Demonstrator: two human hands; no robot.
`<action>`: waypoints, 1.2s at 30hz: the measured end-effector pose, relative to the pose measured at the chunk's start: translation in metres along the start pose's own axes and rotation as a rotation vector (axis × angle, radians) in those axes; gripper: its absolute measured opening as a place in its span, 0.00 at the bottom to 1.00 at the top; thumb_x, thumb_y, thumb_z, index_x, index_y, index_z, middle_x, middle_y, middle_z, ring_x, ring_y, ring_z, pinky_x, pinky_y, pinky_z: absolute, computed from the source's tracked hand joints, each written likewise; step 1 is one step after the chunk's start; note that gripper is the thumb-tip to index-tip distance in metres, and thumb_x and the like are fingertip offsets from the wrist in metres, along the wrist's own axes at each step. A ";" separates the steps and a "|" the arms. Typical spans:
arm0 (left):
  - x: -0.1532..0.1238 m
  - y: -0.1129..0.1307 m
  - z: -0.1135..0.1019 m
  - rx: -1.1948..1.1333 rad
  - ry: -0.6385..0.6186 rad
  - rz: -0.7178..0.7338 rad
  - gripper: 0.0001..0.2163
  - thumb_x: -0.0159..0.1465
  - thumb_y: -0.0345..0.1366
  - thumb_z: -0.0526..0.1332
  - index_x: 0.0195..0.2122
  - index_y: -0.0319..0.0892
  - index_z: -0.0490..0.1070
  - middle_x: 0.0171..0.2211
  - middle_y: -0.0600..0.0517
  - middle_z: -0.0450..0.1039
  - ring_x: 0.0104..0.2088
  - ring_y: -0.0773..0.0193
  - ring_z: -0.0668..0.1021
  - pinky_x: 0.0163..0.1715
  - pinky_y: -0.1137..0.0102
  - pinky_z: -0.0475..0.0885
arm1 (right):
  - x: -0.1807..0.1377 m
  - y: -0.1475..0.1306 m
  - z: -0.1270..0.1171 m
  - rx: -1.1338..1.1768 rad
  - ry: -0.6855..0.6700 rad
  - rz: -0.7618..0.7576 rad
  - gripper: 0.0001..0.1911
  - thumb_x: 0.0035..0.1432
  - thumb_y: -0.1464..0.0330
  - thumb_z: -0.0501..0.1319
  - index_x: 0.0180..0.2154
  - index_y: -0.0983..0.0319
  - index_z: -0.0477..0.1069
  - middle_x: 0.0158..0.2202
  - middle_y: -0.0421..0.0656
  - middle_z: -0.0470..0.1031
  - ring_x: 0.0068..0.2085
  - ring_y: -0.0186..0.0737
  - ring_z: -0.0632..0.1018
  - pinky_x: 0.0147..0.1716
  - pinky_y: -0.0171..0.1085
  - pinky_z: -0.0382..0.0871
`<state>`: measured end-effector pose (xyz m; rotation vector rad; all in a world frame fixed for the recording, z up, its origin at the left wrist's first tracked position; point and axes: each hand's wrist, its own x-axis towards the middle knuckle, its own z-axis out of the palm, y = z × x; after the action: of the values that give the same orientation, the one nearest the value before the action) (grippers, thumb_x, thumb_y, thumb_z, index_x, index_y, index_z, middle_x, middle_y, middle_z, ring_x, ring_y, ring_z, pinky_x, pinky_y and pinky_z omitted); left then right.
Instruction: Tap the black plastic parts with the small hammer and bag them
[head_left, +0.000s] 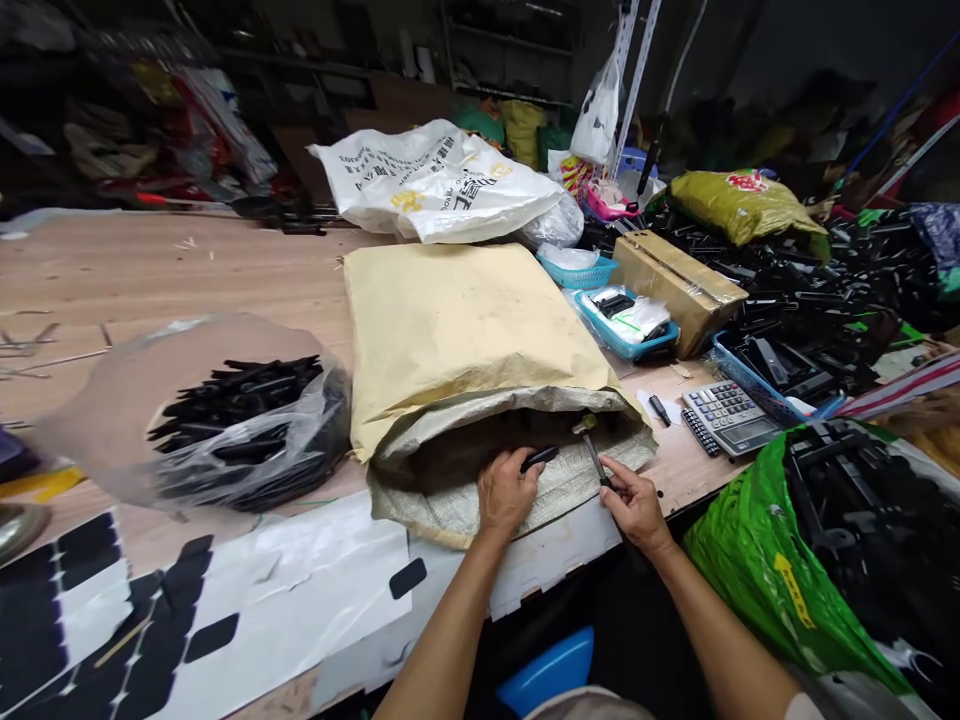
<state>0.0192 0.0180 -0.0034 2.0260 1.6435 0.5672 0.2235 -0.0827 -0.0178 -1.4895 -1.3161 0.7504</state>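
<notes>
Right hand (634, 505) first: it's closed around the dark grip end of a slim hammer-like tool (595, 452), fingers and thumb wrapped near the bottom of the shaft. Left hand (506, 492) has a small black piece (541, 458) pinched at the thumb side, so both of the 2 hands are busy. Key thing spatially: the piece sticks out to the right of the left hand, its long axis running mostly sideways and tipping up a bit at the far end, so it aims at the tool's shaft with a small gap between them. Meanwhile the tool runs away from the right hand, forward and slightly left, with its yellowish head out over the gaping mouth of the paper sack (465, 320). The right hand is obviously the nearer of the 2 to the tool, the left to the piece. Pose-wise, the forearms come in from the bottom and converge: left one slants up and right, back of the hand up, just at the sack's near lip (can't tell if it's actually resting there); right one slants up and left, wrist just outside that lip. The sack lies flat on the surface (285, 260), mouth toward the person.
</notes>
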 end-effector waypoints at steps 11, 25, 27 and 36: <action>0.002 -0.001 0.002 -0.037 0.004 -0.007 0.09 0.63 0.37 0.63 0.43 0.47 0.79 0.36 0.51 0.77 0.39 0.61 0.77 0.40 0.69 0.66 | -0.001 -0.036 0.001 -0.191 -0.066 -0.163 0.25 0.59 0.69 0.59 0.58 0.66 0.72 0.23 0.35 0.65 0.19 0.29 0.61 0.19 0.30 0.59; 0.003 -0.002 0.004 -0.071 0.020 -0.029 0.08 0.62 0.37 0.64 0.42 0.47 0.80 0.38 0.51 0.78 0.41 0.60 0.78 0.41 0.69 0.66 | -0.006 -0.055 0.012 -0.338 -0.137 -0.277 0.25 0.57 0.70 0.58 0.57 0.65 0.73 0.28 0.42 0.77 0.22 0.35 0.72 0.26 0.33 0.70; 0.004 -0.002 0.004 -0.067 0.020 -0.043 0.08 0.62 0.37 0.64 0.42 0.46 0.80 0.38 0.51 0.79 0.41 0.59 0.78 0.41 0.69 0.66 | -0.007 -0.055 0.015 -0.354 -0.153 -0.283 0.25 0.56 0.70 0.58 0.56 0.65 0.74 0.27 0.42 0.76 0.22 0.34 0.71 0.26 0.33 0.69; 0.003 0.000 0.001 -0.067 -0.023 -0.057 0.09 0.62 0.37 0.64 0.43 0.47 0.79 0.37 0.51 0.79 0.40 0.60 0.78 0.42 0.70 0.67 | 0.016 -0.031 0.010 -0.206 -0.091 -0.148 0.25 0.56 0.69 0.60 0.56 0.64 0.74 0.22 0.34 0.65 0.19 0.28 0.63 0.19 0.29 0.59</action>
<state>0.0205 0.0207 -0.0044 1.9241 1.6414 0.5688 0.2067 -0.0668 0.0103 -1.5134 -1.5938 0.6076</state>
